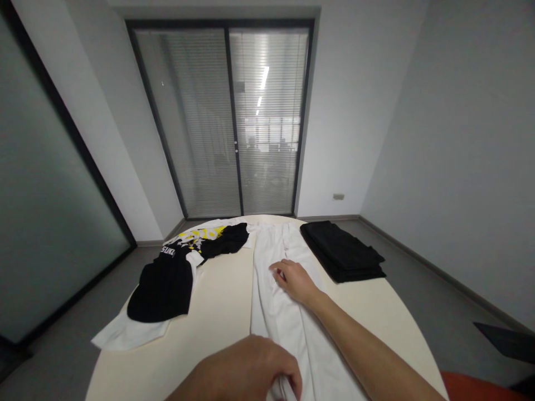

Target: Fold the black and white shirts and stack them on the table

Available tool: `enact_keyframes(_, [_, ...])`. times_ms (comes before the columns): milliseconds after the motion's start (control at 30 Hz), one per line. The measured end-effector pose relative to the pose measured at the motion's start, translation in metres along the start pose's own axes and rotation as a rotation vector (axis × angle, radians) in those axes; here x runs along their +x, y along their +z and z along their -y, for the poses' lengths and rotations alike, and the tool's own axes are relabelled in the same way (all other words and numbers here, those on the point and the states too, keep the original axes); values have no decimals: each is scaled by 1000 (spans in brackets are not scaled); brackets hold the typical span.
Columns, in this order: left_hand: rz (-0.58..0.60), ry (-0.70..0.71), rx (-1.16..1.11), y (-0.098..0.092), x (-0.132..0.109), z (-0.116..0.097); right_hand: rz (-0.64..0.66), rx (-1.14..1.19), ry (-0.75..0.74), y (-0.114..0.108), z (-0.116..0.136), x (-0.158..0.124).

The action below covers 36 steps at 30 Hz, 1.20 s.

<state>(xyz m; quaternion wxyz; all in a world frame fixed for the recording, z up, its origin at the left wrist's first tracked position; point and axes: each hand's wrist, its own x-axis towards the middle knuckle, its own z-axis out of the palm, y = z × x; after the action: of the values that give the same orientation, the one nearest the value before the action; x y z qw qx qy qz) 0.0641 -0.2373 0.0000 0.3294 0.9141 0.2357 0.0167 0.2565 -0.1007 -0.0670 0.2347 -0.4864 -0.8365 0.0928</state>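
White trousers [271,301] lie lengthwise down the middle of the table, with what looks like the waist at the far end and creases along the cloth. Near the bottom of the view, my left hand [254,365] is closed around a bunched bit of the near part of the trousers. Farther up, my right hand [295,280] rests on the cloth. Its thumb and index finger are bent toward each other, gripping a small fold of the white fabric.
Several black, white and yellow shirts [165,287] lie overlapping along the table's left side, one white piece hanging at the edge. A folded black stack of cloth [340,250] sits at the right. The round cream table [221,295] faces a glass door [267,167]. Something orange [480,387] shows lower right.
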Motion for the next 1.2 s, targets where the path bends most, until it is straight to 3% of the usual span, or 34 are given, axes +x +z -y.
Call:
enact_keyframes(100, [-54, 101, -101, -1, 0, -3, -33, -41, 32, 3, -1, 0])
enact_keyframes(233, [-67, 98, -166, 4, 2, 0, -30, -43, 15, 6, -4, 2])
enact_keyframes(367, [-49, 65, -122, 12, 4, 5, -37, -52, 28, 6, -2, 3])
enact_keyframes(500, [-45, 119, -67, 21, 8, 13, -85, -22, 52, 1, 2, 3])
enact_keyframes(633, [-45, 152, -24, 27, 12, 16, -147, 167, 110, 1, -1, 3])
enact_keyframes(767, [21, 136, 45, 28, 16, 16, -115, 501, 177, 12, -11, 5])
enact_keyframes(867, [17, 167, 74, 32, 19, 21, -123, 598, 211, 18, -15, 7])
enact_keyframes(1067, [-33, 302, 169, 44, 24, 26, -205, 515, 231, 15, -18, 8])
enact_keyframes(1200, [-66, 334, 209, 47, 26, 23, -138, 417, 201, 14, -20, 3])
